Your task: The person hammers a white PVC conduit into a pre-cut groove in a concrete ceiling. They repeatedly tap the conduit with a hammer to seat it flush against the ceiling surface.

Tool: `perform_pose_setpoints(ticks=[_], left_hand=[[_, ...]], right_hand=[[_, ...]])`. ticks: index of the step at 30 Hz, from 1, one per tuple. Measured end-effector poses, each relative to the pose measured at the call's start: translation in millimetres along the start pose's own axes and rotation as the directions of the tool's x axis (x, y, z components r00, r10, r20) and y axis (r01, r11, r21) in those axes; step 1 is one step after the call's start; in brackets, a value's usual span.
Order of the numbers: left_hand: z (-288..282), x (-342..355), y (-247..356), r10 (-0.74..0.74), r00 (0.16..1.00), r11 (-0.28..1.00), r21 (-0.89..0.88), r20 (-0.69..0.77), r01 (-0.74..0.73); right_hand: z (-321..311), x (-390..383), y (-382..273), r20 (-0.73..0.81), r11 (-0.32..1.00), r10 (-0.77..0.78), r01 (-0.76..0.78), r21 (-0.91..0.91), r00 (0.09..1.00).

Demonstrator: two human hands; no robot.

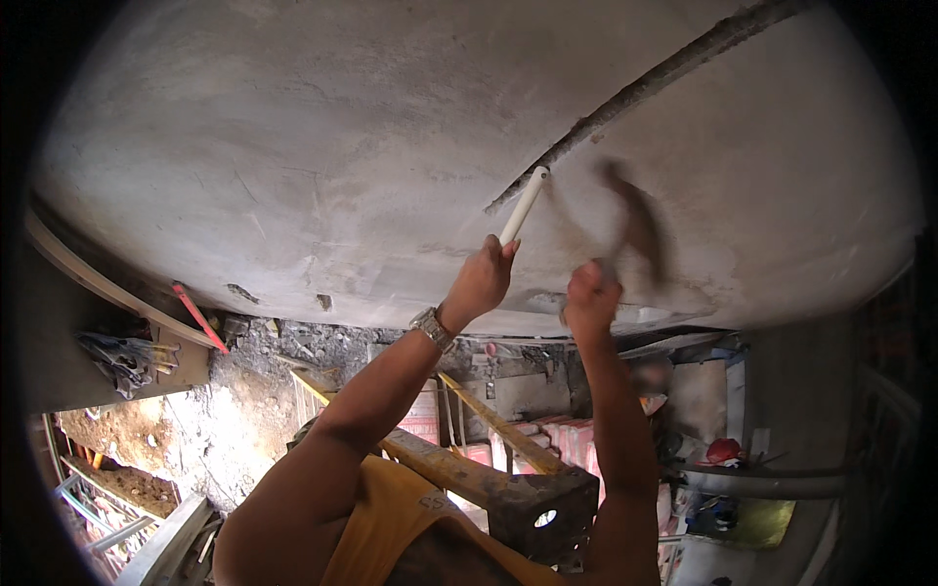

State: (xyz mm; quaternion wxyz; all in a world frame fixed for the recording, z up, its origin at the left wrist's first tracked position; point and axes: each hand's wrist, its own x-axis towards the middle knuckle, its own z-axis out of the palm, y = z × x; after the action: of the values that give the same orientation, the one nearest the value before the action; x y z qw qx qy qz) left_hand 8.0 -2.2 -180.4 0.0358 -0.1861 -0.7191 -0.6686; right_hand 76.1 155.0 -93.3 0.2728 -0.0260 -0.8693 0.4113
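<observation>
Head view: a pale plastered wall [322, 127] fills the upper part of the field. Below it, a yellow ladder [445, 469] with a dark top cap stands between the person's forearms; pink-and-white packages [572, 439] are stacked beyond it. A dark, rough-edged groove [640, 94] runs diagonally across the wall, from the upper right down to the center.

The hammer [643, 234] is blurred. Its head is above the right hand [594, 298], to the right of the white rod [524, 207] and apart from it. The right hand is closed around the handle.

The rod rises at a tilt from the left hand [482, 278], which is wrapped around its lower portion. Its upper end, pierced by a small hole [543, 175], is at the groove near the groove's lower end; whether it makes contact cannot be determined. A metal wristwatch [432, 328] encircles the left wrist.
</observation>
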Motion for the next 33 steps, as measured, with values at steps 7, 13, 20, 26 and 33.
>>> perform_pose_setpoints(ticks=[7,13,20,26,33], left_hand=[[-6,4,-7,-0.098,0.995,0.994,0.042,-0.005,0.098],[6,3,-10,-0.029,0.999,0.998,0.06,-0.045,0.031],[5,5,-20,-0.005,0.999,0.996,0.086,-0.038,0.008],[9,6,-55,0.106,0.994,0.98,0.175,-0.036,-0.098],[-4,24,-52,0.265,0.964,0.92,0.305,-0.022,-0.246]], right_hand=[[4,0,-54,-0.041,0.999,0.031,-0.031,-0.014,0.999],[11,-1,0,0.024,0.894,-0.113,0.112,-0.434,0.993],[-5,-32,-42,0.105,0.975,0.109,-0.086,-0.204,0.988],[-28,-73,-39,0.142,0.965,0.126,-0.088,-0.248,0.982],[-65,-108,-45,0.046,0.937,0.251,-0.231,-0.262,0.967]])
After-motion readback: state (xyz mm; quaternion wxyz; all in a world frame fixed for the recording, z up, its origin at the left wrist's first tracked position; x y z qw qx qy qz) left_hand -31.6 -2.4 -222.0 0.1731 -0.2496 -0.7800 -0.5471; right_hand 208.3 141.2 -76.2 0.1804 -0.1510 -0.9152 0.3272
